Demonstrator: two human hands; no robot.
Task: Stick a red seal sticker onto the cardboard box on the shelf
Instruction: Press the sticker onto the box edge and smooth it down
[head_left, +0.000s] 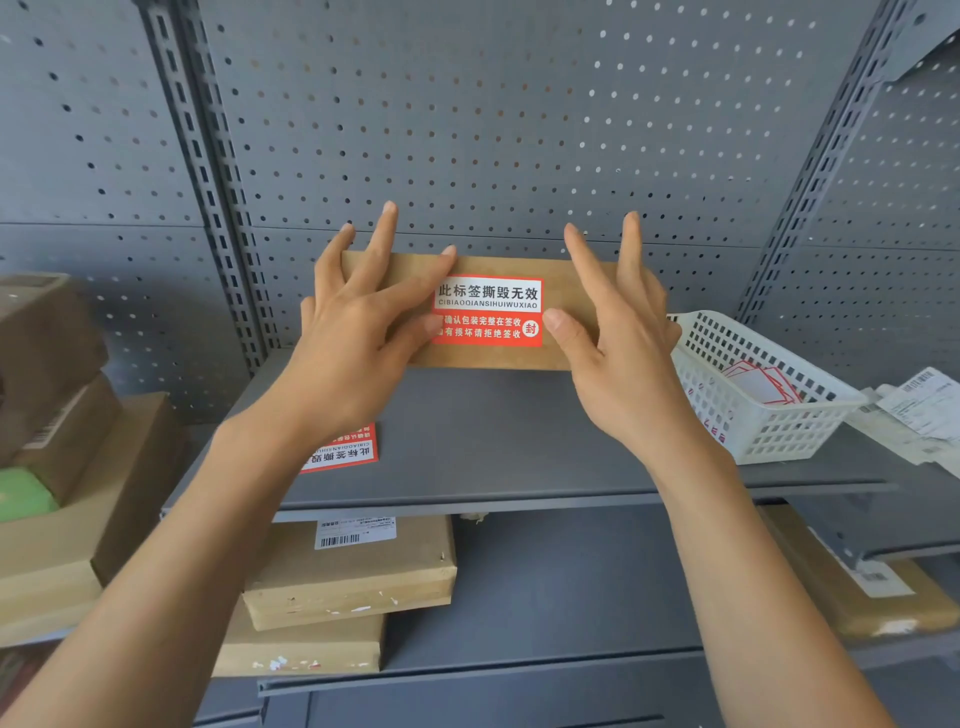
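Note:
A flat brown cardboard box (558, 317) stands on edge at the back of the grey shelf (493, 447), its broad face toward me. A red and white seal sticker (488, 310) lies flat on that face. My left hand (358, 332) rests on the box's left part, fingers spread, with thumb and forefinger touching the sticker's left edge. My right hand (618, 338) covers the box's right part, fingers spread, its thumb tip at the sticker's right edge. A second seal sticker (345, 451) lies on the shelf under my left wrist.
A white plastic basket (753, 410) with more red-edged stickers sits on the shelf at the right, next to loose paper slips (919, 410). Brown parcels (353, 571) are stacked on the lower shelf and more parcels (67, 467) at the left. Grey pegboard (493, 130) backs the shelf.

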